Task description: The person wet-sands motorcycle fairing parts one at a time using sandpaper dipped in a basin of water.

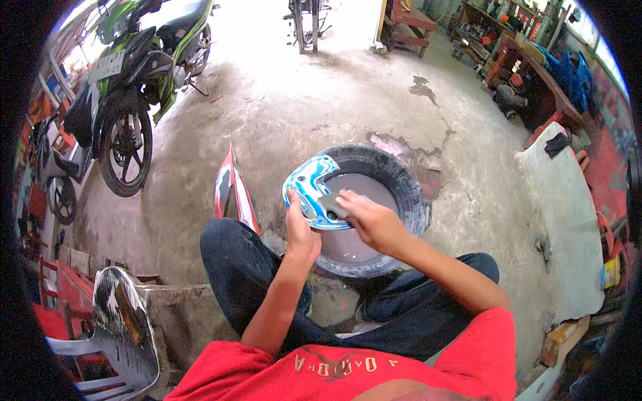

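Note:
A curved blue and white panel (309, 175) is held over a round black tub (406, 177) of greyish liquid. My left hand (301, 230) grips the panel's lower left edge, thumb on its face. My right hand (369, 217) presses a small grey-green sheet (332, 206) against the lower right part of the panel, fingers together on it. Dark round holes show in the panel. Left of the tub, a red and white pointed piece (242, 194) lies on the floor beside my knee.
A green and black motorcycle (144, 73) stands at the upper left, another behind it. A white plastic chair (127, 334) is at the lower left. A pale board (565, 220) and a cluttered wooden bench (545, 80) line the right side. Wet patches mark the concrete floor (281, 100).

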`<act>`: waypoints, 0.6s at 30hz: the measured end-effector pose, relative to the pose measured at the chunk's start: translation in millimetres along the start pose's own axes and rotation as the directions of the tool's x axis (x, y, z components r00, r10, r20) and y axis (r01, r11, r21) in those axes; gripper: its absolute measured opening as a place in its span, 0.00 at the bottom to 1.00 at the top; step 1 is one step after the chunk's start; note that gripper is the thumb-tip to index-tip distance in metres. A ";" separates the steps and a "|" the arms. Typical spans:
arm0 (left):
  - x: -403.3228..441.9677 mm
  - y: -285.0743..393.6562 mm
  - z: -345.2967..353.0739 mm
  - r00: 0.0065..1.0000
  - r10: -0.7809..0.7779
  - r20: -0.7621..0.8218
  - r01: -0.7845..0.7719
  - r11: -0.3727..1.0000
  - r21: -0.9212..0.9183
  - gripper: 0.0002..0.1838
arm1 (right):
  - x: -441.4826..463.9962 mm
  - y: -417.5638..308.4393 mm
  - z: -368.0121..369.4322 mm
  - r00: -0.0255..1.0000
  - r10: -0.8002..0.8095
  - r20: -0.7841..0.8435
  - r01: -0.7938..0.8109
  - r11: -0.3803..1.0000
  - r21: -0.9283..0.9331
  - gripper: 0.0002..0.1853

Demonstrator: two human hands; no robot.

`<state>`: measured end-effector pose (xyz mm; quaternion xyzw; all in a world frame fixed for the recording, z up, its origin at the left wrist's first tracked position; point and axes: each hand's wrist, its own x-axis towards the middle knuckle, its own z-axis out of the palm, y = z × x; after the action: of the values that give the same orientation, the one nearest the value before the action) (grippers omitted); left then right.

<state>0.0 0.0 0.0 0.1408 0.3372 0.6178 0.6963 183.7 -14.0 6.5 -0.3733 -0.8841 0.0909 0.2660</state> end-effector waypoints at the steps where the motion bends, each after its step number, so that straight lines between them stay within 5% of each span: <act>1: 1.7 -0.3 -0.4 1.000 0.009 -0.006 -0.009 1.000 -0.003 0.27 | 1.3 5.5 -0.1 0.999 0.028 -0.016 -0.028 1.000 0.011 0.27; 3: 9.6 -27.7 21.3 0.999 0.000 0.044 0.005 0.995 -0.101 0.27 | -4.2 18.6 -37.3 1.000 -0.003 0.027 0.004 1.000 -0.031 0.26; 6: -0.9 0.6 -3.6 0.999 -0.046 0.009 0.046 0.999 -0.001 0.27 | 5.9 -28.8 -17.4 0.995 -0.096 -0.025 0.098 0.991 0.088 0.24; 10: -2.6 -3.8 0.1 0.999 0.026 -0.031 -0.026 1.000 -0.003 0.26 | 4.2 0.3 -6.4 0.995 0.080 -0.063 -0.078 0.997 0.026 0.26; 14: -3.9 -1.7 -0.9 1.000 0.002 -0.024 -0.001 1.000 0.009 0.25 | 2.0 -34.2 -13.3 0.994 -0.086 -0.063 0.090 0.994 0.055 0.24; 18: -2.5 -5.7 -5.0 0.999 0.036 -0.023 -0.036 0.999 -0.010 0.23 | 0.6 7.1 -3.8 0.978 0.208 -0.012 -0.207 0.976 0.071 0.27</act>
<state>1.1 -4.6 -6.4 0.1362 0.3395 0.6336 0.6817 189.7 -8.6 7.4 -0.4550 -0.8338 0.1453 0.2767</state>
